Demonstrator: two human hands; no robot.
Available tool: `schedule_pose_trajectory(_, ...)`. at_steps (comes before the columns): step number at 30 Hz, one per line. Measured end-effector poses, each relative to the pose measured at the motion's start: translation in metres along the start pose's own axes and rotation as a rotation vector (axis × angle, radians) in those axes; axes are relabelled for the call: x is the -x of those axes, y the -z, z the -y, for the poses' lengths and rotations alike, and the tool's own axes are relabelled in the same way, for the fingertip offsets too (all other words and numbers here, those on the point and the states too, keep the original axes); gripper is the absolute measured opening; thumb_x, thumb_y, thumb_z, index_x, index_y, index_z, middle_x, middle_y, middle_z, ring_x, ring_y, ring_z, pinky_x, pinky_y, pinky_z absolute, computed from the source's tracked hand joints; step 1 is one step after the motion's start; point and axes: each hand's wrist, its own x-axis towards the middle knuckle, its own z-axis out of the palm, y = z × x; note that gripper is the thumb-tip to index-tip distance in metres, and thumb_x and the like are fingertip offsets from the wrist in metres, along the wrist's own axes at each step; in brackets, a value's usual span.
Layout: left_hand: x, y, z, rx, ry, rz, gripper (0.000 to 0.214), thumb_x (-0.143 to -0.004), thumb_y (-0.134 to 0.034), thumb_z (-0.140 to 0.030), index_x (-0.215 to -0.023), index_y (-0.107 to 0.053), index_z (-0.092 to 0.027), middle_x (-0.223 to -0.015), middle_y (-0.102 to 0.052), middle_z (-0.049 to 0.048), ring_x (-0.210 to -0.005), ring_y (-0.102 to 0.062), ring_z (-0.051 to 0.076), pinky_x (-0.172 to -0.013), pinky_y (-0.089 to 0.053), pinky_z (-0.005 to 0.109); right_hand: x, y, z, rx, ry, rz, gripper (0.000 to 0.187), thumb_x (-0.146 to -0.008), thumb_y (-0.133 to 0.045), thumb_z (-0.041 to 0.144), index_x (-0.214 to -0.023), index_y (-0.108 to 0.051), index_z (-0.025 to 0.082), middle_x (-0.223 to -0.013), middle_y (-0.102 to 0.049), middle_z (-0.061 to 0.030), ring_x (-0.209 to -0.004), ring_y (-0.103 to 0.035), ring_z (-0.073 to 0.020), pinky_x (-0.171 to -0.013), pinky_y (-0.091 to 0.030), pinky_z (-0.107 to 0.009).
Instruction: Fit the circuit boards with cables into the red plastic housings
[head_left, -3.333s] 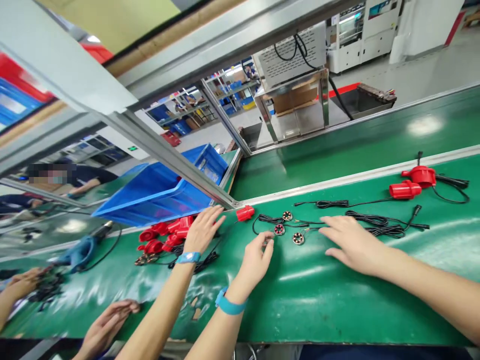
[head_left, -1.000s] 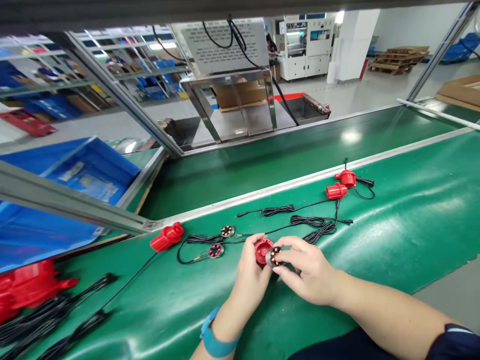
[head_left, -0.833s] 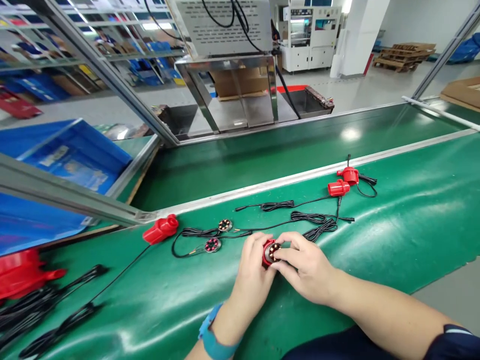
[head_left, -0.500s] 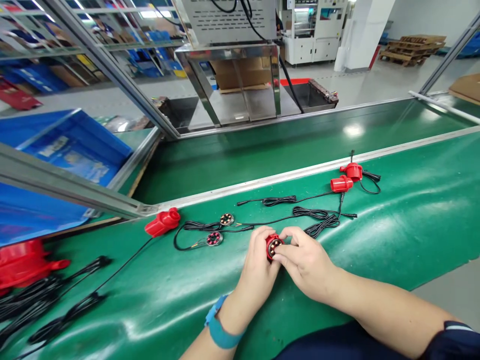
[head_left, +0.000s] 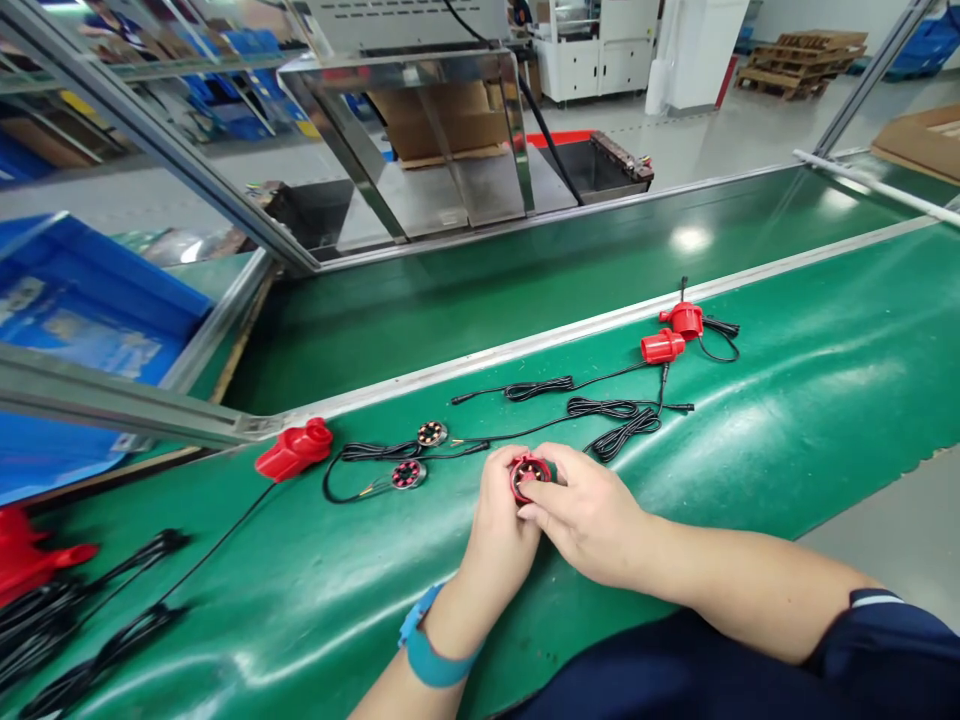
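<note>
The left hand (head_left: 501, 525), its arm slanting from the near left, has fingers curled around the red housing (head_left: 516, 480) above the green table (head_left: 787, 440). The right hand (head_left: 596, 515), from the right, keeps thumb and forefinger nearly closed, touching the round disc (head_left: 535, 474) inside.

Right of the right hand (head_left: 592, 515), the green desk (head_left: 847, 400) gives a wide, gently rippled passage. Ahead, black cables (head_left: 626, 425) and two red housings (head_left: 664, 347) block the way to the pale rail (head_left: 480, 357). Left of the left hand (head_left: 499, 525), a near lane runs below the round boards (head_left: 408, 474) to cable bundles (head_left: 120, 645); farther off stand a slanting metal post (head_left: 127, 402) and blue bin (head_left: 150, 290).
</note>
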Motion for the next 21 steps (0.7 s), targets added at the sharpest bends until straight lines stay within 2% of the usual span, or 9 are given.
schedule_pose_trajectory(2, -0.001, 0.002, -0.002, 0.046, 0.082, 0.026, 0.038, -0.09, -0.055, -0.018, -0.126, -0.046, -0.02, -0.115, -0.061, 0.0102, -0.098, -0.065, 0.021, -0.085, -0.058, 0.038, 0.0, 0.004, 0.0, -0.006, 0.052, -0.001, 0.022, -0.102, -0.054, 0.022, -0.119, -0.066, 0.016, -0.118, -0.062, -0.015, -0.102, -0.061, -0.0252, -0.089, -0.061, -0.044)
schedule_pose_trajectory(5, -0.002, 0.004, -0.003, 0.068, 0.138, 0.015, 0.04, -0.088, -0.06, -0.022, -0.126, -0.046, -0.02, -0.114, -0.061, 0.0097, -0.095, -0.065, 0.02, -0.083, -0.059, 0.036, 0.001, 0.006, -0.002, -0.002, 0.078, -0.048, 0.025, -0.101, -0.059, 0.023, -0.123, -0.063, 0.013, -0.131, -0.059, -0.0195, -0.111, -0.061, -0.0276, -0.096, -0.06, -0.047)
schedule_pose_trajectory(10, -0.001, 0.003, -0.002, 0.021, 0.046, -0.031, 0.043, -0.087, -0.06, -0.018, -0.128, -0.047, -0.02, -0.12, -0.058, 0.0104, -0.106, -0.063, 0.022, -0.092, -0.057, 0.039, 0.0, 0.003, -0.003, 0.095, 0.056, 0.011, 0.039, -0.098, -0.067, 0.036, -0.126, -0.061, 0.009, -0.134, -0.058, -0.0235, -0.12, -0.058, -0.036, -0.098, -0.059, -0.056)
schedule_pose_trajectory(13, -0.002, 0.003, -0.002, 0.018, -0.003, -0.028, 0.042, -0.09, -0.059, -0.019, -0.13, -0.047, -0.02, -0.124, -0.057, 0.0115, -0.111, -0.062, 0.023, -0.095, -0.056, 0.04, -0.001, 0.002, -0.003, 0.085, 0.026, 0.063, 0.036, -0.098, -0.067, 0.034, -0.125, -0.06, 0.011, -0.13, -0.06, -0.0202, -0.115, -0.059, -0.033, -0.096, -0.059, -0.053)
schedule_pose_trajectory(17, -0.005, 0.005, -0.003, 0.072, -0.02, 0.048, 0.037, -0.089, -0.058, -0.017, -0.126, -0.051, -0.021, -0.117, -0.063, 0.009, -0.103, -0.065, 0.022, -0.09, -0.058, 0.038, -0.005, 0.006, -0.007, 0.08, 0.016, 0.102, 0.025, -0.1, -0.063, 0.035, -0.115, -0.063, 0.015, -0.117, -0.063, -0.0156, -0.104, -0.061, -0.0283, -0.09, -0.061, -0.048)
schedule_pose_trajectory(21, -0.006, 0.002, 0.001, 0.121, -0.023, 0.033, 0.044, -0.084, -0.057, -0.011, -0.127, -0.054, -0.022, -0.117, -0.066, 0.0075, -0.103, -0.066, 0.021, -0.093, -0.057, 0.038, -0.006, 0.005, -0.015, 0.065, 0.064, 0.076, 0.014, -0.101, -0.061, 0.028, -0.11, -0.065, 0.018, -0.113, -0.065, -0.0127, -0.103, -0.062, -0.0261, -0.09, -0.06, -0.044)
